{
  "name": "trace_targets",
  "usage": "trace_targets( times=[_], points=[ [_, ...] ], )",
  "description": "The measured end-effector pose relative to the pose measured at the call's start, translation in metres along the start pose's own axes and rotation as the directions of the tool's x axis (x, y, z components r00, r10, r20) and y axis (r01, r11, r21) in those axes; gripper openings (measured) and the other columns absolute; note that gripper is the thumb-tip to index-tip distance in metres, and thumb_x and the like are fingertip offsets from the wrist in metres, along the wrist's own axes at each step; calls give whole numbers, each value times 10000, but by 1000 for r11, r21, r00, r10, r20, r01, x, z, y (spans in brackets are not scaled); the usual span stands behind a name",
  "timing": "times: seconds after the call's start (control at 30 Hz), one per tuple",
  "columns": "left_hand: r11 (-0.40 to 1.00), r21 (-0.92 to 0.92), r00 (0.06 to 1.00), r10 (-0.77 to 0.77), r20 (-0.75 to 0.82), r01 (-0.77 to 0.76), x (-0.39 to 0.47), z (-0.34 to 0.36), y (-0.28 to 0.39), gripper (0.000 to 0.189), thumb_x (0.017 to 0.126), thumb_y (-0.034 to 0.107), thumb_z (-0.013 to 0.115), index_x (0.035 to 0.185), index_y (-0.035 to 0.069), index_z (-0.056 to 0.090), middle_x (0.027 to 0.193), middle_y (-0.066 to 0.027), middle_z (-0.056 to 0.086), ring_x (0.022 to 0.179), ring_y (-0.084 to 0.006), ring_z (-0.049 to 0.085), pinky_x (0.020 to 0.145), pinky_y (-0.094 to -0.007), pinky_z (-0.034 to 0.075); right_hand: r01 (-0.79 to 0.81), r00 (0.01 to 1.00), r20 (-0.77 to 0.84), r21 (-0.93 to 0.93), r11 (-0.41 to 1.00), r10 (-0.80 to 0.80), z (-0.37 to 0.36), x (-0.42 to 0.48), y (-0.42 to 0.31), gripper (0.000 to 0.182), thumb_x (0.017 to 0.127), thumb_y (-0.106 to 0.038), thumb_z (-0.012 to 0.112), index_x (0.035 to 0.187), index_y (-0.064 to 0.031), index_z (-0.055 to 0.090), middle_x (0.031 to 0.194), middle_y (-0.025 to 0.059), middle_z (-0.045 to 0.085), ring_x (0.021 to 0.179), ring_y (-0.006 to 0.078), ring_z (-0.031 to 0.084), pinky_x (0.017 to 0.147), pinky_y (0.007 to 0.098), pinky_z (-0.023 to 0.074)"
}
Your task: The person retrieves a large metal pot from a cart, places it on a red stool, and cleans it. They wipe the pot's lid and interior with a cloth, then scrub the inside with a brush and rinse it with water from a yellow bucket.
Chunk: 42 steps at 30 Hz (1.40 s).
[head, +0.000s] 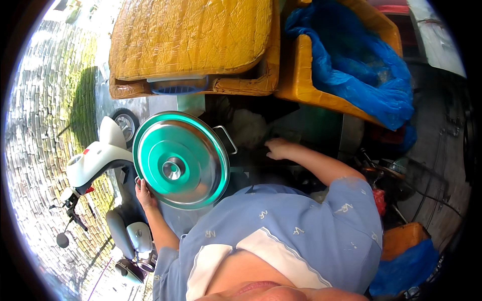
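Note:
A large round stainless-steel pot with a domed, shiny metal lid (162, 145) is in front of me on the left. The lid has a round knob in its middle and reflects green. My left hand (145, 195) grips the loop handle on the pot's near left side. Opposite it, the other metal handle (228, 140) sticks out towards the right. My right hand (278, 149) reaches into a dark space below the yellow boxes, its fingers curled. A pale, blurred bundle (246, 128) lies just beyond it. Shadow hides whether those fingers hold anything.
Ahead stands a yellow tape-wrapped box (196, 37) with its lid on. Beside it, another yellow box (305, 67) is lined with a blue plastic bag (339, 64). White scooters (94, 165) stand to the left on brick paving (41, 113). An orange box (404, 240) sits behind right.

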<state>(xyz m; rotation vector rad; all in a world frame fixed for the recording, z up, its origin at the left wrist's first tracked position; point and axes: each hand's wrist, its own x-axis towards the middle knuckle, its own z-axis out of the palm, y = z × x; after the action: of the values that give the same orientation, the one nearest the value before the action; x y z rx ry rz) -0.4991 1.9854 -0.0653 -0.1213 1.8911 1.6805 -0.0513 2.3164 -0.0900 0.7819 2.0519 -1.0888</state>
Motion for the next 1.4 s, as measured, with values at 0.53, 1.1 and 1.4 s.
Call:
trace_targets(
  times=[0.53, 1.1, 1.4],
  points=[
    [1000, -18, 998, -4, 55, 5, 1, -8, -3, 159, 912, 88, 561, 1066, 50, 563, 935, -10, 625, 803, -93, 595, 711, -223, 484, -39, 911, -83, 958, 284, 405, -22, 89, 24, 379, 755, -87, 519, 1117, -3, 596, 1030, 157, 643, 995, 285, 610, 888, 384, 470],
    [729, 639, 963, 261, 71, -245, -33, 13, 33, 245, 872, 142, 627, 1075, 14, 577, 944, -40, 636, 830, -112, 601, 730, -235, 489, 388, 105, 25, 919, 64, -994, -94, -83, -322, 254, 677, -66, 655, 898, 37, 584, 801, 70, 614, 729, 120, 551, 639, 307, 446],
    [996, 88, 1000, 20, -1, -20, -6, -3, 0, 286, 846, 155, 659, 1083, 23, 571, 907, -57, 644, 773, -128, 619, 667, -259, 504, 362, 932, -362, 931, -51, 20, -54, -19, -139, 311, 838, -110, 514, 1120, 13, 565, 1053, 119, 623, 955, 216, 619, 855, 362, 495]
  ],
)
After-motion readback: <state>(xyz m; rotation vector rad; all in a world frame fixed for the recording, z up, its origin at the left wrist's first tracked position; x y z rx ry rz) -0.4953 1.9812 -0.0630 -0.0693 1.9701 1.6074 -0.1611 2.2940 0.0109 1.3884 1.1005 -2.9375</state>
